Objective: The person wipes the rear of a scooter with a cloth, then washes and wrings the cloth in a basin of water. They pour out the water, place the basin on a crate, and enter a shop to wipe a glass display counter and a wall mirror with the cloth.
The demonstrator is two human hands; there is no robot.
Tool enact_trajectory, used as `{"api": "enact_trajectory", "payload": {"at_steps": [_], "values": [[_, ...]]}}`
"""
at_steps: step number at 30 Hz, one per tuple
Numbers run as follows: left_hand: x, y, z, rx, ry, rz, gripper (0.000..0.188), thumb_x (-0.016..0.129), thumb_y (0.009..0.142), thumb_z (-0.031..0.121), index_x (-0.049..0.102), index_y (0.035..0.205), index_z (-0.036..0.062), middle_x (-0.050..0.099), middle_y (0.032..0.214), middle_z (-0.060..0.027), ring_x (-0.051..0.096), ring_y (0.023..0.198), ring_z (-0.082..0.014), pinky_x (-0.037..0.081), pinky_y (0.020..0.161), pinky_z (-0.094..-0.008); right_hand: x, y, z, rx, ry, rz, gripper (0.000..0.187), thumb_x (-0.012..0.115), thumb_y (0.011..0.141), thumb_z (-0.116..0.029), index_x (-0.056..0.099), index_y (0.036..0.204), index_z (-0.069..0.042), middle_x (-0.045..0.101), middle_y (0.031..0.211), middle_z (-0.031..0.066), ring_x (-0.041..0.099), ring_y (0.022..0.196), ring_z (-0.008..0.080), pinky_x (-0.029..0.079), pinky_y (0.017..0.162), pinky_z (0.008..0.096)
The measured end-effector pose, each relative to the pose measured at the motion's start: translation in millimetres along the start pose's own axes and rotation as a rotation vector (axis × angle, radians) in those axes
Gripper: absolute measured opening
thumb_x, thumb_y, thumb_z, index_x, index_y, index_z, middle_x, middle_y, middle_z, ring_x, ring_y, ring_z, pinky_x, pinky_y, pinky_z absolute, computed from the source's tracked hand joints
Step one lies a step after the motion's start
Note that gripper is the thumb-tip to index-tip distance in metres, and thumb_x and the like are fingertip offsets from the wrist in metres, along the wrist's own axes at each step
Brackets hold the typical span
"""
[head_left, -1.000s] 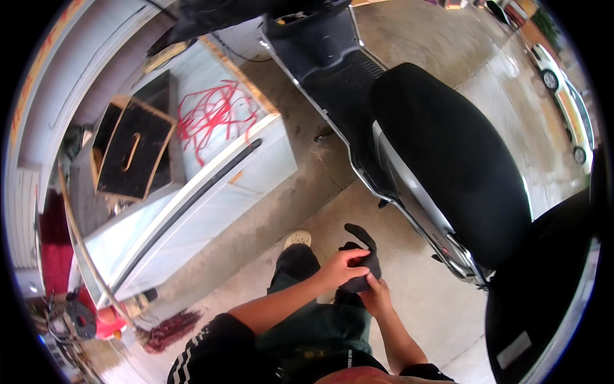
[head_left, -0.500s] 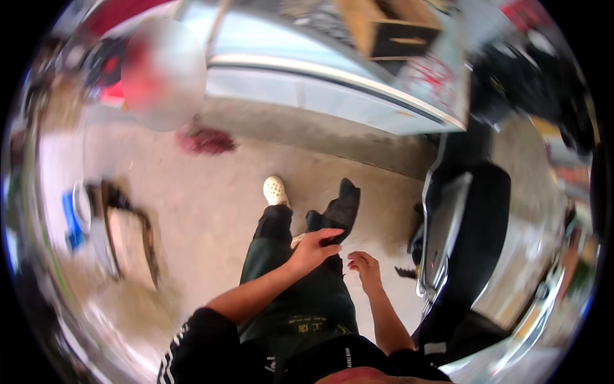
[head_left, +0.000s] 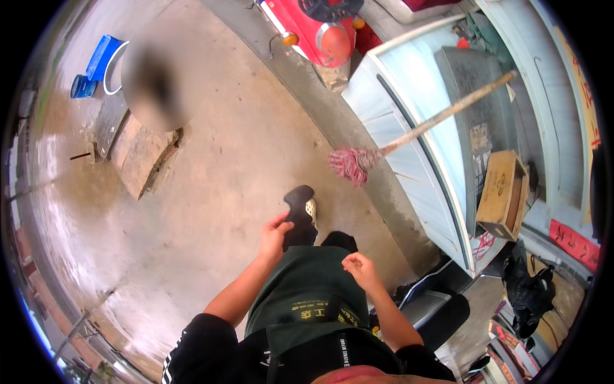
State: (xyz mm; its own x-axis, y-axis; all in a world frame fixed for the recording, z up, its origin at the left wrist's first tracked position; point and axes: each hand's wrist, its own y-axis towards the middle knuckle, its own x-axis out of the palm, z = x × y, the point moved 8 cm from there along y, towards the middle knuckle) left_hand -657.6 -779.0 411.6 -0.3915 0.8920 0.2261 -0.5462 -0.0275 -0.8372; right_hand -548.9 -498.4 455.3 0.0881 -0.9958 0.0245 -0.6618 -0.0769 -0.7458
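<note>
My left hand (head_left: 276, 235) is closed on the edge of a flat, curved black piece (head_left: 298, 203), held upright with its rounded end pointing away from me. What kind of part it is I cannot make out. Behind it a cream clog (head_left: 311, 210) on my foot shows in part. My right hand (head_left: 362, 270) hangs over the right side of my dark green apron (head_left: 307, 281), its fingers curled in and no object visible in them. The two hands are apart.
A pink mop (head_left: 355, 165) leans against a pale glass-topped counter (head_left: 409, 137) at right, with a wooden box (head_left: 502, 192) on it. Nearby are a red motor vehicle (head_left: 307, 32) and a black seat (head_left: 441, 325). Wooden boards (head_left: 144, 153) and a blue container (head_left: 102, 57) are at left.
My view has turned left, so the counter and mop now appear farther right. The black piece has moved left with my left hand, away from my right hand, whose fingers have curled in.
</note>
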Motion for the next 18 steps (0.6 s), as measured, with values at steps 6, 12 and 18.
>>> {"api": "enact_trajectory", "payload": {"at_steps": [6,12,18], "values": [[-34,62,208,0.174,-0.200,0.147,0.040,0.061,0.087,-0.006,0.066,0.127,-0.0028,0.073,0.103,-0.0120,0.071,0.088,-0.0203,0.059,0.074,-0.0312,69,113,-198,-0.113,-0.036,-0.135,0.018,0.061,0.103,-0.012,0.070,0.111,0.001,0.071,0.097,0.0062,0.066,0.081,0.0114,0.053,0.076,0.0254],[-59,155,419,0.358,-0.353,0.182,0.042,0.059,0.089,-0.004,0.063,0.130,-0.0036,0.072,0.109,-0.0129,0.071,0.089,-0.0213,0.060,0.076,-0.0335,137,278,-373,-0.185,-0.204,-0.247,0.016,0.063,0.101,-0.011,0.071,0.108,0.001,0.071,0.097,0.0066,0.066,0.079,0.0112,0.053,0.074,0.0256],[-94,240,622,0.511,-0.282,0.262,0.042,0.060,0.089,-0.004,0.064,0.130,-0.0017,0.072,0.107,-0.0092,0.069,0.091,-0.0149,0.056,0.079,-0.0289,260,431,-605,-0.360,-0.548,-0.389,0.018,0.068,0.094,-0.004,0.070,0.111,-0.002,0.066,0.101,0.0065,0.067,0.087,0.0135,0.053,0.078,0.0271]]}}
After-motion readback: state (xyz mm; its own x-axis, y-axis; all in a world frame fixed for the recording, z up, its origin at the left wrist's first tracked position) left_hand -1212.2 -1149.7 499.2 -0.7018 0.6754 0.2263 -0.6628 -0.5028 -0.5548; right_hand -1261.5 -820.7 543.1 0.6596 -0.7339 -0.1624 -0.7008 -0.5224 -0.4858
